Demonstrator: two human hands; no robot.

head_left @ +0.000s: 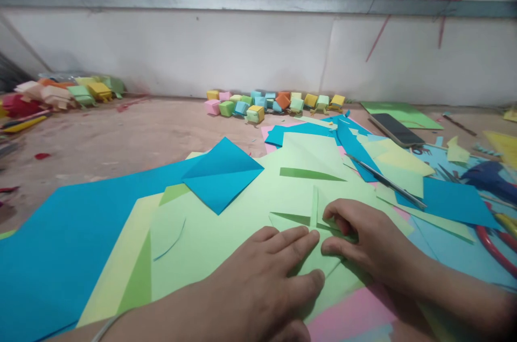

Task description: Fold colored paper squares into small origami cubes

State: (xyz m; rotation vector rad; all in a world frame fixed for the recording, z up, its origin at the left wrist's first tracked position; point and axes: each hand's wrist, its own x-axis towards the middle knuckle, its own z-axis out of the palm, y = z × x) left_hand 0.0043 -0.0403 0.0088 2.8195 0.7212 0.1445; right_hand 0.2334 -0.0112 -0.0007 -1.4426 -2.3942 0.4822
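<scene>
My left hand [278,266] lies flat with its fingers stretched over light green paper, the fingertips at the lower end of a narrow light green paper strip [314,204]. The strip lies across a folded light green piece of paper [293,207]. Just to its right is my right hand [363,239], thumb and forefinger apart, the other fingers curled; nothing shows between them. Beneath both hands spreads a large light green sheet [189,239]. A creased blue paper square [222,175] rests on it to the upper left.
Small folded paper cubes [254,113] line the wall, with more paper figures [81,94] at left. On the right are a pen-like tool [388,183], a phone [396,129], red-handled scissors [493,250] and a dark blue handle [490,178]. Large blue paper [60,245] covers the left front.
</scene>
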